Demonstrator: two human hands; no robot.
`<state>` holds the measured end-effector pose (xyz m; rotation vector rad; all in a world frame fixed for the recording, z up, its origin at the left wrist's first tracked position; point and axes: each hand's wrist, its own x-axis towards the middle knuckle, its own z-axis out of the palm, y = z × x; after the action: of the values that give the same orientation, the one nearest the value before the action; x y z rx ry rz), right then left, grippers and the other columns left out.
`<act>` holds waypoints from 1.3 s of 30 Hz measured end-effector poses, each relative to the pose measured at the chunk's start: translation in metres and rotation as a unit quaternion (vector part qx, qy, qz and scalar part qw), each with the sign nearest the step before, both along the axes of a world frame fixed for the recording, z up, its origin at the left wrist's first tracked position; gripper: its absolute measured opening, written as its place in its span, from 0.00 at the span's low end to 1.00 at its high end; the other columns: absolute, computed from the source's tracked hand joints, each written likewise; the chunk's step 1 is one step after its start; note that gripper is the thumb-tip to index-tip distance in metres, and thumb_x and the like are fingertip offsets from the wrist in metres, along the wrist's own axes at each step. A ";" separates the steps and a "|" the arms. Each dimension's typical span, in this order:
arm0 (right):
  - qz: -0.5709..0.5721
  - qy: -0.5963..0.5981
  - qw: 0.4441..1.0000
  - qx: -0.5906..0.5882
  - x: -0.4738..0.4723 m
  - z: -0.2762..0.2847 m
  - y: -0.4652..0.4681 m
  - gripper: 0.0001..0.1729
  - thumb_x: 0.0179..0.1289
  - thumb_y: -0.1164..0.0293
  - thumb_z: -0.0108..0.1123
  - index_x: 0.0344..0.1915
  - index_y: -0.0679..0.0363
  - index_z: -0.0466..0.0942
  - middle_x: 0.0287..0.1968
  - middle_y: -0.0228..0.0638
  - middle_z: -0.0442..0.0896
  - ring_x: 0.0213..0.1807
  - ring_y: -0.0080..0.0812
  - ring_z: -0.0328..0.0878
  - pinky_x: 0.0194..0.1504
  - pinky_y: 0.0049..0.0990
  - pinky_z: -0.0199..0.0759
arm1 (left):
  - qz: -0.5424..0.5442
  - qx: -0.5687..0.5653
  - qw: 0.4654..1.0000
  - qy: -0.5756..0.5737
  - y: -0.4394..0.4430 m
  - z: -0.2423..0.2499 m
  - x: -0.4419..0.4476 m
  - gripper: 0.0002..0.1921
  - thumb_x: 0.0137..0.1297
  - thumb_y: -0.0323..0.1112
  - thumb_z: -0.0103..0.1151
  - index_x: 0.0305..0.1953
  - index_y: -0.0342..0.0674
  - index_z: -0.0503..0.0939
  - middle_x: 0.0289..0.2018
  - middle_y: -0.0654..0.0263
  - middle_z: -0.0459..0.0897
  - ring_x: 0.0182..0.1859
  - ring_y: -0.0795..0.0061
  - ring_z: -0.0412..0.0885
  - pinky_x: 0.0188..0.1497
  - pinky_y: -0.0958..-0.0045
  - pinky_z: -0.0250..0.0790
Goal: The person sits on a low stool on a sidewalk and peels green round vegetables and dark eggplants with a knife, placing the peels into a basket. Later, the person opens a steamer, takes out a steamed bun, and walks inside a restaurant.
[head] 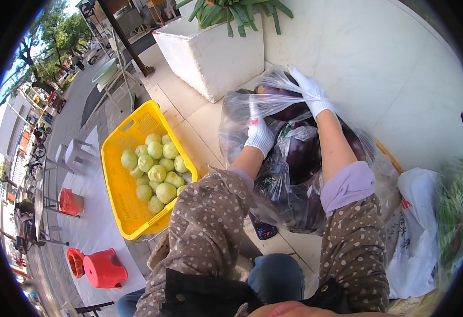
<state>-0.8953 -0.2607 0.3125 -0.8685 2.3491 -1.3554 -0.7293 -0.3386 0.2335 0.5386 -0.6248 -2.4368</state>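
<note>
A large clear plastic bag of dark purple eggplants sits on the tiled floor before me. My left hand, in a white knitted glove with a red mark, is at the bag's left side with its fingers on the plastic. Across the bag's top, my right hand, gloved the same way, grips the film, its fingers stretched away from me. The plastic is pulled taut between both hands. Crumpled film lies among the eggplants and partly covers them.
At left stands a yellow plastic crate of round pale green produce. Beyond is a white foam box with leafy greens. A phone lies below the bag; a white sack and bagged greens lie right.
</note>
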 end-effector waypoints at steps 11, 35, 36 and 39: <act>0.132 -0.043 0.984 -0.109 0.048 0.019 0.016 0.47 0.78 0.34 0.45 0.73 0.64 0.73 0.73 0.42 0.78 0.76 0.37 0.71 0.77 0.31 0.58 | -0.175 0.012 0.984 0.037 -0.003 0.022 0.063 0.46 0.69 0.76 0.54 0.73 0.44 0.66 0.66 0.49 0.76 0.62 0.47 0.82 0.64 0.42 0.79; 0.215 -0.212 0.884 -0.358 0.076 -0.037 0.075 0.32 0.87 0.68 0.43 0.82 0.68 0.54 0.82 0.43 0.62 0.84 0.34 0.57 0.83 0.32 0.48 | -0.164 -0.292 0.940 -0.069 -0.002 0.082 0.118 0.30 0.72 0.34 0.69 0.71 0.48 0.68 0.63 0.66 0.79 0.63 0.69 0.78 0.63 0.54 0.77; 0.211 -0.158 0.900 -0.348 0.076 -0.040 0.075 0.33 0.86 0.68 0.45 0.83 0.67 0.53 0.82 0.43 0.63 0.83 0.33 0.59 0.82 0.30 0.49 | -0.194 -0.260 0.944 -0.064 -0.007 0.080 0.117 0.28 0.73 0.33 0.69 0.70 0.48 0.69 0.61 0.66 0.79 0.62 0.70 0.79 0.61 0.57 0.78; 0.212 -0.183 0.885 -0.373 0.076 -0.044 0.078 0.33 0.87 0.69 0.45 0.84 0.65 0.51 0.81 0.43 0.65 0.81 0.33 0.63 0.79 0.28 0.55 | -0.222 -0.274 0.932 -0.080 -0.018 0.075 0.117 0.27 0.73 0.33 0.68 0.69 0.47 0.70 0.61 0.66 0.79 0.60 0.71 0.80 0.61 0.59 0.79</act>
<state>-0.8193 -0.1823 0.2682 -1.1021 1.2310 -2.0113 -0.6125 -0.3565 0.3088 0.3901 -1.5820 -2.4584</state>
